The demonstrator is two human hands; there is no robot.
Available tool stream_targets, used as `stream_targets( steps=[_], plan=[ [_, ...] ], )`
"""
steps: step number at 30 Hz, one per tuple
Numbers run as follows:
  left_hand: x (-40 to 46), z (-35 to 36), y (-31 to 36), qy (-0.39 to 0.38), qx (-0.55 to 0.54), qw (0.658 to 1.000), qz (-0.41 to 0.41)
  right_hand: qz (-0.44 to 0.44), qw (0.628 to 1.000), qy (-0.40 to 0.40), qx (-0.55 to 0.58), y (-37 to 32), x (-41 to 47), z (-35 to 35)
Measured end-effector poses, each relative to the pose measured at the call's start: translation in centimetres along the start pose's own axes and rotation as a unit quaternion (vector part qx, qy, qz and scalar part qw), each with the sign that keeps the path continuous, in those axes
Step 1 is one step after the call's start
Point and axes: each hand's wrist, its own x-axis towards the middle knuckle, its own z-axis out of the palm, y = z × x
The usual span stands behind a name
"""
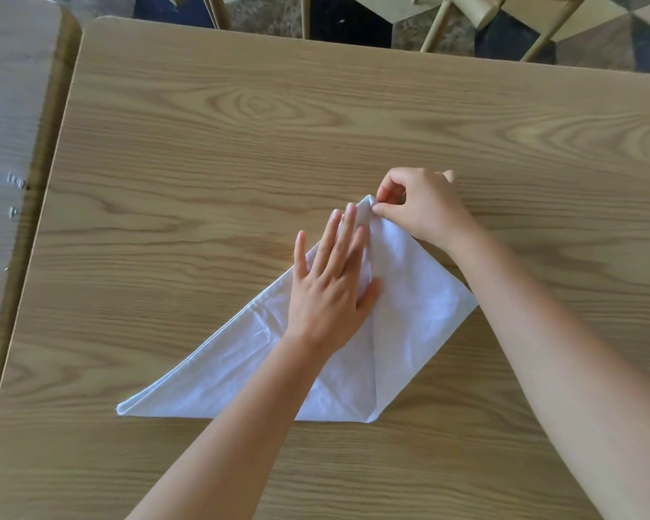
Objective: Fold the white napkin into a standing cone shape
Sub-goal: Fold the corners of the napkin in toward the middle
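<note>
The white napkin (409, 317) lies flat on the wooden table (241, 144) as a triangle, with its right corner folded up to the top point and a crease running down the middle. My left hand (331, 279) presses flat on the cloth with straight fingers, just left of the crease. At the top point, my right hand (421, 208) pinches the tip of the folded flap between thumb and forefinger. The napkin's long left corner stretches toward the near left.
A second wooden table (12, 125) adjoins on the left across a narrow gap. Wooden chair legs (436, 28) stand beyond the far edge over a patterned floor. Bare tabletop surrounds the napkin.
</note>
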Motion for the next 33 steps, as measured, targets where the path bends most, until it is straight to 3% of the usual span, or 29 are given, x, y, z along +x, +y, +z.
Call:
stream_targets(
  steps=[4, 7, 9, 16, 19, 26, 33],
  plan=[
    [1.3, -0.5, -0.6, 0.004, 0.013, 0.999, 0.036, -0.033, 0.994, 0.089, -0.055, 0.6, -0.7, 1.0],
    [2.5, -0.9, -1.1, 0.008, 0.001, 0.998, 0.059, -0.082, 0.964, 0.205, -0.146, 0.8, -3.1, 1.3],
    [3.1, -1.1, -1.0, 0.018, 0.007, 0.997, 0.073, -0.092, 0.952, 0.234, -0.177, 0.6, -5.8, 2.0],
    [3.9, -1.1, -1.8, 0.02, 0.029, 0.985, 0.17, -0.032, 0.98, 0.088, -0.178, 3.1, -9.4, 5.9],
    [4.1, -1.3, -1.7, 0.034, 0.046, 0.981, 0.183, -0.031, 0.978, 0.083, -0.189, 3.3, -9.3, 6.2],
    [4.4, -0.5, -2.5, -0.048, 0.058, 0.983, 0.169, -0.03, 0.974, 0.087, -0.205, 3.1, -9.5, 6.0],
    [4.6, -0.8, -2.4, -0.068, 0.045, 0.984, 0.156, -0.035, 0.972, 0.034, -0.229, 6.3, -15.9, 5.1]
  ],
)
